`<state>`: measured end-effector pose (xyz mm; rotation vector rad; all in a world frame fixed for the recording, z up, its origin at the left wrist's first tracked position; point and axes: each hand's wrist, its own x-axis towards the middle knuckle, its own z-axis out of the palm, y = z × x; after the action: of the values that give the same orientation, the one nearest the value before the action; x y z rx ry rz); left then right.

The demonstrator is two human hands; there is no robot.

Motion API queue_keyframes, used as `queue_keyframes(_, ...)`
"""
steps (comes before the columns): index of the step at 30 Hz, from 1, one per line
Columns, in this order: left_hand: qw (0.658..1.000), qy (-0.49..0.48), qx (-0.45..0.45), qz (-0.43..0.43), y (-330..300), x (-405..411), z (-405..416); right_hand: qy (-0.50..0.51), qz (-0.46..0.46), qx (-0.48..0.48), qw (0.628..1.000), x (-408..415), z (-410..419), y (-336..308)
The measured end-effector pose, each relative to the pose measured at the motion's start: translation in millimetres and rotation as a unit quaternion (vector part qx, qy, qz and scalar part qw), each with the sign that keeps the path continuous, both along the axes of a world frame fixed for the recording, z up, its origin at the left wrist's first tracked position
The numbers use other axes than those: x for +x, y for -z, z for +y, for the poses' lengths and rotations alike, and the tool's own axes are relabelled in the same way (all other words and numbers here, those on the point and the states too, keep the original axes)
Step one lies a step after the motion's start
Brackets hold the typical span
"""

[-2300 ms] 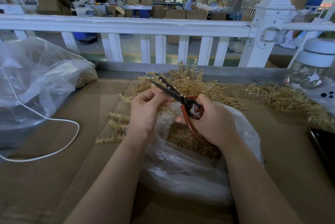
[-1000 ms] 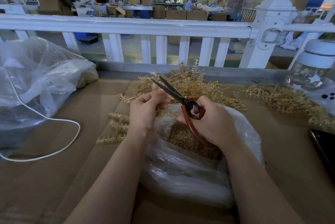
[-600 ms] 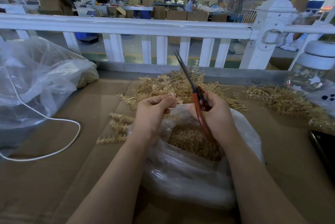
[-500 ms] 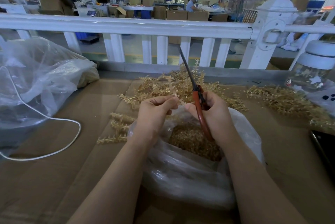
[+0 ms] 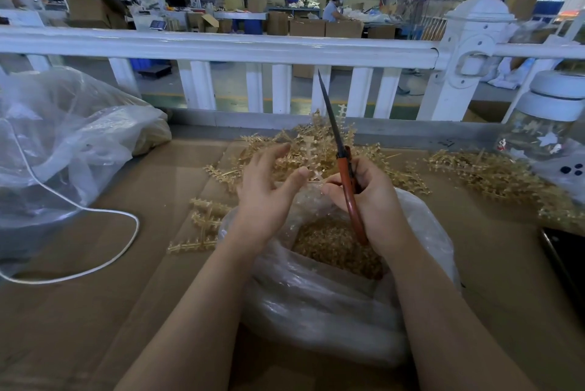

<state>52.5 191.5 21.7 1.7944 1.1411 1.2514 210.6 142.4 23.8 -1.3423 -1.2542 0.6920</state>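
The cardboard-covered counter (image 5: 95,311) carries the clear bag (image 5: 316,311) of clipped pieces right under my wrists, and the pile of golden sprues (image 5: 285,153) lies just behind it. My left hand (image 5: 269,194) is open, fingers spread above that pile. I'd lift one sprue by its stem rather than a tangled bunch. My right hand (image 5: 370,200) grips the scissors (image 5: 343,165), blades together and pointing up. I'd cut only once the sprue sits over the bag mouth, so the cuttings drop inside.
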Motion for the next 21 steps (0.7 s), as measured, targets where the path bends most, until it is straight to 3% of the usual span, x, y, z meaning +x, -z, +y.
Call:
queue_keyframes(4,0.992,0.097,-0.044,-0.065,1,1,0,-0.004,-0.015,0.001,1.000,1,0,0)
queue_keyframes(10,0.991,0.061,-0.026,-0.113,2,-1,3,0.012,-0.047,0.001,0.999,4,3,5)
queue_keyframes(21,0.981,0.043,-0.041,-0.182,0,-2,4,0.067,-0.314,0.005,0.947,14,4,21)
